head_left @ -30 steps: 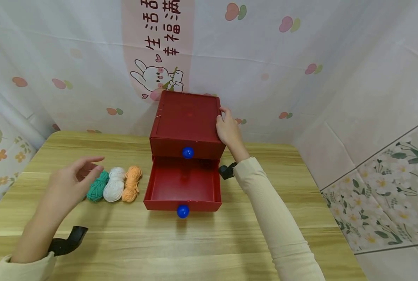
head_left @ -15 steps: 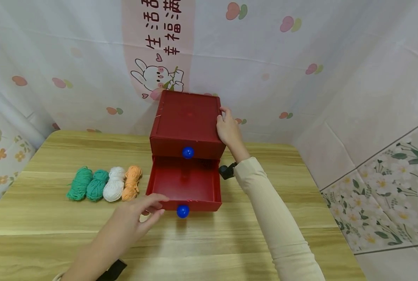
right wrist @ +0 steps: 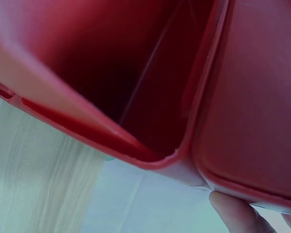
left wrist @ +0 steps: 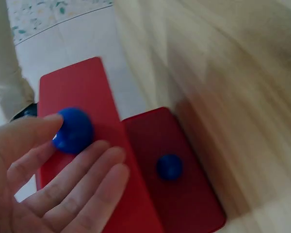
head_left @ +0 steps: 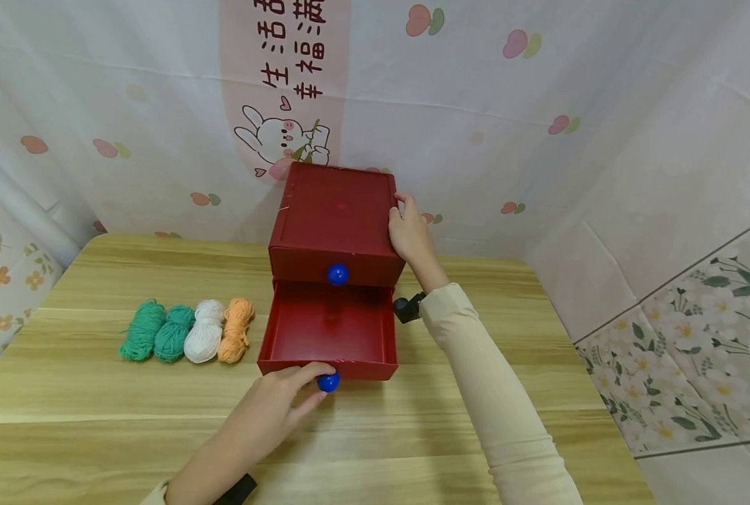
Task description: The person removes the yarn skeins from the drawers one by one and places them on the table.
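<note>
A red two-drawer cabinet (head_left: 342, 210) stands at the back middle of the table in the head view. Its lower drawer (head_left: 332, 330) is pulled out and shows a bare inside. Thumb and index finger of my left hand (head_left: 273, 407) pinch the round blue knob (left wrist: 76, 131) on that drawer's front, the other fingers stretched out beside it. At the cabinet's upper right edge my right hand (head_left: 411, 231) grips the rim, and in the right wrist view a fingertip (right wrist: 233, 208) touches the cabinet's side. The upper drawer front, with its own blue knob (head_left: 337, 274), is pushed in.
Left of the cabinet lie yarn skeins in a row: two green (head_left: 144, 330), one white (head_left: 205, 331) and one orange (head_left: 236, 330). A patterned curtain (head_left: 451, 140) hangs right behind the cabinet. The wooden table (head_left: 375, 449) spreads in front.
My left hand has moved right from above the yarn, past the drawer's left corner, and has taken hold of the lower knob. The right hand and the drawer have stayed in place.
</note>
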`<state>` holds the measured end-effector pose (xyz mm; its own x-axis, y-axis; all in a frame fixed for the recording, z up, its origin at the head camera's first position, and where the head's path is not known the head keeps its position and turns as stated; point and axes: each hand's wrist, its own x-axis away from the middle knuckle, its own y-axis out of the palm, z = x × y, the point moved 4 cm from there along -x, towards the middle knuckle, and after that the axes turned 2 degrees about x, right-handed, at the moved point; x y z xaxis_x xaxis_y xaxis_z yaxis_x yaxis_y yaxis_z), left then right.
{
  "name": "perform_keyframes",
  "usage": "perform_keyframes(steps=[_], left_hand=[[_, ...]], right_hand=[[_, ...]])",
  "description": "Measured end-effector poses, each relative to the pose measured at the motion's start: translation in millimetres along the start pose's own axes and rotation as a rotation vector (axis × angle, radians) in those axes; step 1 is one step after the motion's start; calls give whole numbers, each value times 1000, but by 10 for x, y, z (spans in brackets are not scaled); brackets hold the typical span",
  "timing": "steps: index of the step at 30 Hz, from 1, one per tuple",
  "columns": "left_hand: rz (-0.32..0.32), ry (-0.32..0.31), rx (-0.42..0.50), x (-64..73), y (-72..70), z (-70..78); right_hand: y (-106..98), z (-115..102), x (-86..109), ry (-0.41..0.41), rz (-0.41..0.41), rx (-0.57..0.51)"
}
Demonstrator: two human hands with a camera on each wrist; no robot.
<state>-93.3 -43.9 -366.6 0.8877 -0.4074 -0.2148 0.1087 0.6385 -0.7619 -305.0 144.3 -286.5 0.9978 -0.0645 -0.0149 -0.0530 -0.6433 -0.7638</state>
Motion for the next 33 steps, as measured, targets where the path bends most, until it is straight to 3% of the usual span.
perform_keyframes(steps=[7, 21, 33], left_hand=[[62, 23, -16, -16, 62, -15], [132, 32, -26, -161, 18, -50], [102, 1, -37, -241, 9, -34]], right_hand=[[1, 8, 0, -1, 1, 5], [2, 8, -5, 1, 7, 4], [1, 8, -12, 7, 0, -6]])
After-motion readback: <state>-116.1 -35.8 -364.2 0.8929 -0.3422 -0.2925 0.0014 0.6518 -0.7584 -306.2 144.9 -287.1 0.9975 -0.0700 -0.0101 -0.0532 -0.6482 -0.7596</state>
